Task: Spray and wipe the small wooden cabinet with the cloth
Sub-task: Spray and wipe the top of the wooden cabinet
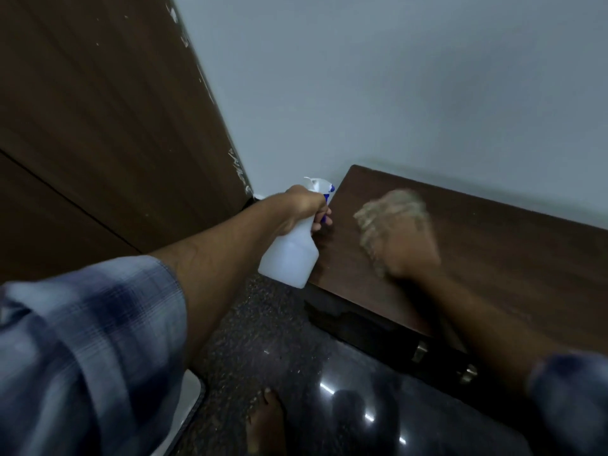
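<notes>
No legible text (bottle unlabelled)

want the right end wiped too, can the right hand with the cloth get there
Probably yes: the right hand presses the cloth on the cabinet top, and the top looks bare toward its right end.

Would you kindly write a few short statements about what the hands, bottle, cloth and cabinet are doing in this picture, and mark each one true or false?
1. The left hand holds a white spray bottle beside the cabinet's left end. True.
2. The right hand rests empty on the floor. False: it presses a cloth on the cabinet top.
3. The spray bottle stands on the cabinet top. False: it is held in the air, just off the cabinet's edge.
4. The cabinet stands against a pale wall. True.
5. The right hand and cloth look blurred. True.
6. The person wears shoes. False: a bare foot shows on the dark floor.
</notes>
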Motion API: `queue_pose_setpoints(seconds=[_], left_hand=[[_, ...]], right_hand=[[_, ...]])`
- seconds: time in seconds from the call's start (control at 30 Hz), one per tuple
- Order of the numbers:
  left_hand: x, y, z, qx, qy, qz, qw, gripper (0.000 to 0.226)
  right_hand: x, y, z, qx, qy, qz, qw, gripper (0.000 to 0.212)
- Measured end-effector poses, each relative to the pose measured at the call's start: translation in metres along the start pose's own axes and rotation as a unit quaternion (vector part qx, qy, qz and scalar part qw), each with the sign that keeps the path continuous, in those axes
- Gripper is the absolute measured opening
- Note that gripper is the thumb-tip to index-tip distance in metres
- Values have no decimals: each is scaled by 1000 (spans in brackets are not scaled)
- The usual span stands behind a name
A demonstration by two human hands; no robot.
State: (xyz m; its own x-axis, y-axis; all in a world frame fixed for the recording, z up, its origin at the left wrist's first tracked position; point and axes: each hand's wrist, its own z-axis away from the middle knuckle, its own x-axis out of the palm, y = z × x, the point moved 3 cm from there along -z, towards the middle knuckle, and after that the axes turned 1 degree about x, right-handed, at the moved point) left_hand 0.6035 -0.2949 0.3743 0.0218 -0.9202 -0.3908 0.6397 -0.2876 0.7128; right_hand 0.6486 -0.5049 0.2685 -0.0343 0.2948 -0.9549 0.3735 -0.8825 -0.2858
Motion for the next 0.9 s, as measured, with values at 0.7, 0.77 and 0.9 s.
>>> queue_pose_setpoints(seconds=[0.7, 0.77, 0.9], left_hand=[[52, -27, 69, 11, -38, 68, 997, 41], [64, -32, 87, 13, -32, 73, 997, 41], [89, -55, 133, -2, -20, 101, 995, 38]], right_hand=[[-27, 36, 33, 243, -4, -16, 970, 63], [-31, 27, 80, 110, -16, 36, 993, 66], [-35, 29, 156, -161, -121, 53, 978, 55]])
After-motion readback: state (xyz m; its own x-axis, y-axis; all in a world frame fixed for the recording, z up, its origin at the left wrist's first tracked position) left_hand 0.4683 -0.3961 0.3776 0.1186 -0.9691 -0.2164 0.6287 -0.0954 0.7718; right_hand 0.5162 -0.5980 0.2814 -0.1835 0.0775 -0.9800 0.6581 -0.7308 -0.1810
